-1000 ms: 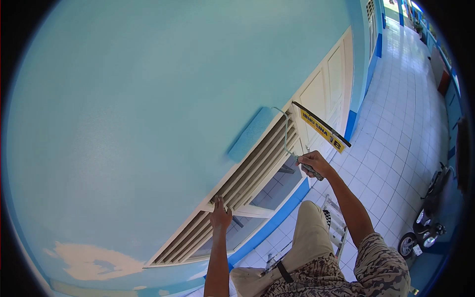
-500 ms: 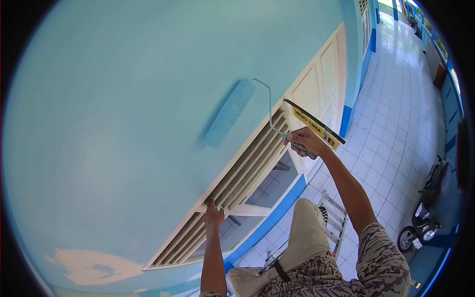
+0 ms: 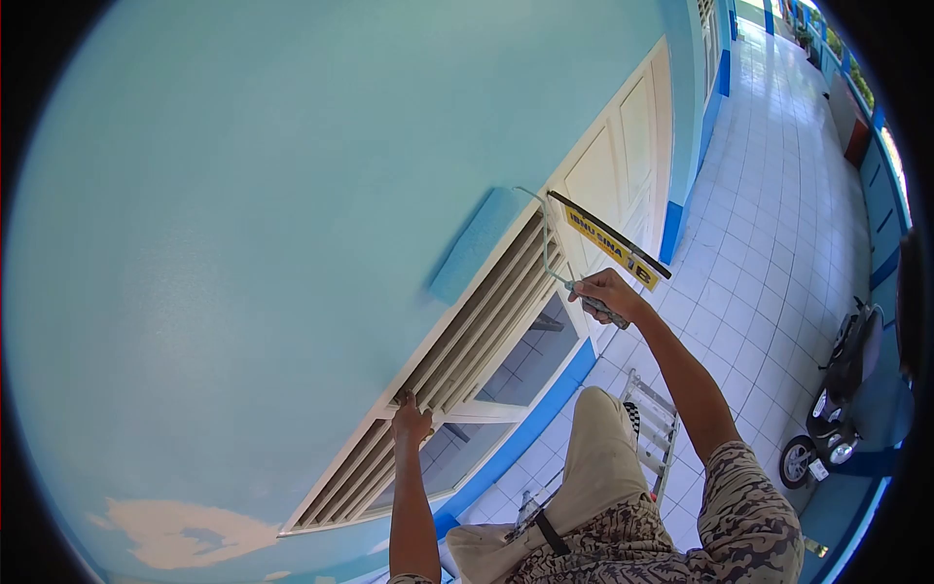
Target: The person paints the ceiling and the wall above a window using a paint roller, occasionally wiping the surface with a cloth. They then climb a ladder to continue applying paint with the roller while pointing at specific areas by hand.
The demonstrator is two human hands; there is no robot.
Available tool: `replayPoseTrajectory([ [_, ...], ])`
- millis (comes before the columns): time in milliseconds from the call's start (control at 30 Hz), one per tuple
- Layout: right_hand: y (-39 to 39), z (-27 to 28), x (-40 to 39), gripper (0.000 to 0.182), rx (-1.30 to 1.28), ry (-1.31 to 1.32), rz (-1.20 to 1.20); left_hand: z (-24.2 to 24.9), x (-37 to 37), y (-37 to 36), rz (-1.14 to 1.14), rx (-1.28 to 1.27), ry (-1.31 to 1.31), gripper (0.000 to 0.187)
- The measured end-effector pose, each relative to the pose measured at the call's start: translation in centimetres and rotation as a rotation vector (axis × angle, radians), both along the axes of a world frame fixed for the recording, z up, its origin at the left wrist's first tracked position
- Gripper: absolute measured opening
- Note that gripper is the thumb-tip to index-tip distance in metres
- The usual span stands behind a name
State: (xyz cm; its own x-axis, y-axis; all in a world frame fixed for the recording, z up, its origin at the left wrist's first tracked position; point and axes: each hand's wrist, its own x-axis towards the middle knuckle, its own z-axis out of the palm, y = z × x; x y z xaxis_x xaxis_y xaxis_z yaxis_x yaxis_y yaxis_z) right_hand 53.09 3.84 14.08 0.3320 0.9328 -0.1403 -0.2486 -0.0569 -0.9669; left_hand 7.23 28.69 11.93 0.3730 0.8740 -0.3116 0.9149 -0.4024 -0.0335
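My right hand (image 3: 605, 296) is closed round the handle of a paint roller (image 3: 474, 245). The roller's light blue sleeve lies against the light blue wall (image 3: 292, 214), right beside the upper edge of the cream window frame. Its bent wire arm crosses in front of the frame's corner. Lower down, my left hand (image 3: 412, 422) grips the frame of the louvred vent (image 3: 477, 316), fingers hooked over the edge by the slats. A pale unpainted patch (image 3: 185, 532) shows low on the wall at the left.
A yellow sign (image 3: 611, 248) on a dark bar juts out beside the cream door (image 3: 608, 165). Below me stands an aluminium ladder (image 3: 654, 428) on the white tiled floor (image 3: 754, 282). A motorcycle (image 3: 832, 409) is parked at the right, near a blue wall.
The roller has moved down and to the right along the wall, closer to the window frame. My right hand has dropped slightly with it; my left hand keeps its hold on the frame.
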Motion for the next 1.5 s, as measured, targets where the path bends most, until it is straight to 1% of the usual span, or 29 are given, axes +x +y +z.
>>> replayPoseTrajectory([
  [33,0.5,0.3,-0.1,0.037,-0.002,0.005,-0.002,0.0,0.0,-0.1,-0.002,-0.002,0.005,0.083],
  [100,1.4,0.9,-0.5,0.039,0.087,0.083,0.018,0.1,0.0,-0.1,-0.008,0.002,-0.015,0.085],
  [167,1.8,0.1,-1.3,0.04,0.107,0.114,0.025,-0.5,-0.6,0.1,-0.024,0.011,-0.04,0.085],
  [200,1.7,-0.4,-2.0,0.04,0.102,0.183,0.019,-0.7,-0.9,0.3,-0.038,0.02,-0.07,0.086],
  [300,1.0,-2.3,-5.3,0.042,0.072,0.342,0.002,-1.2,-1.3,0.7,-0.029,0.004,-0.064,0.087],
  [367,0.5,-2.4,-8.6,0.043,0.08,0.441,-0.013,-0.6,-1.0,0.3,-0.028,0.0,-0.064,0.087],
  [400,0.8,-2.3,-9.6,0.043,0.083,0.441,-0.019,-0.3,-0.5,0.2,-0.03,-0.002,-0.063,0.087],
  [500,2.0,-1.4,-12.5,0.045,0.142,0.554,-0.07,-0.4,-0.9,0.9,-0.024,-0.04,-0.024,0.088],
  [567,3.2,0.3,-12.4,0.047,0.247,0.717,-0.059,0.2,-1.0,0.7,-0.01,-0.063,-0.032,0.09],
  [600,3.7,1.2,-12.2,0.047,0.246,0.722,-0.061,0.6,-0.8,0.4,0.002,-0.082,-0.057,0.092],
  [700,5.2,3.0,-12.4,0.048,0.317,0.789,-0.137,-0.7,-1.3,1.0,-0.035,-0.022,-0.027,0.089],
  [767,6.4,4.0,-13.2,0.047,0.413,0.898,-0.17,-0.4,-1.0,0.8,-0.021,-0.025,-0.012,0.089],
  [800,6.9,4.4,-14.1,0.047,0.415,0.898,-0.168,-0.3,-0.9,0.6,-0.005,-0.034,0.0,0.09],
  [867,7.1,5.5,-16.7,0.047,0.42,1.08,-0.208,0.1,-0.7,0.2,0.005,-0.042,-0.019,0.09],
  [1000,6.8,6.2,-21.3,0.048,0.4,1.173,-0.189,-0.4,-1.0,0.7,-0.015,-0.042,-0.014,0.09],
  [1033,6.4,6.5,-21.9,0.048,0.373,1.192,-0.179,0.2,-0.7,0.5,-0.019,-0.042,-0.011,0.09],
  [1100,6.3,6.6,-21.7,0.048,0.346,1.208,-0.17,1.1,-0.1,-0.3,0.0,-0.05,0.012,0.089],
  [1167,6.9,6.2,-20.1,0.047,0.447,1.204,-0.149,1.3,-0.1,-0.6,0.008,-0.063,-0.009,0.089],
  [1200,7.2,6.2,-19.0,0.047,0.443,1.204,-0.146,1.4,-0.1,-0.8,0.015,-0.069,-0.036,0.089],
  [1267,8.0,6.1,-16.1,0.046,0.52,1.197,-0.204,0.3,-0.7,-0.1,0.004,-0.051,-0.048,0.09],
  [1300,8.4,6.0,-14.8,0.046,0.516,1.192,-0.201,-0.3,-1.0,0.2,-0.011,-0.034,-0.055,0.09],
  [1367,9.1,6.0,-12.5,0.045,0.634,1.198,-0.207,-0.5,-0.9,0.2,-0.015,-0.027,-0.046,0.09],
  [1500,9.0,6.6,-13.0,0.044,0.63,1.281,-0.203,-0.7,-0.9,0.6,-0.039,0.001,-0.019,0.091],
])
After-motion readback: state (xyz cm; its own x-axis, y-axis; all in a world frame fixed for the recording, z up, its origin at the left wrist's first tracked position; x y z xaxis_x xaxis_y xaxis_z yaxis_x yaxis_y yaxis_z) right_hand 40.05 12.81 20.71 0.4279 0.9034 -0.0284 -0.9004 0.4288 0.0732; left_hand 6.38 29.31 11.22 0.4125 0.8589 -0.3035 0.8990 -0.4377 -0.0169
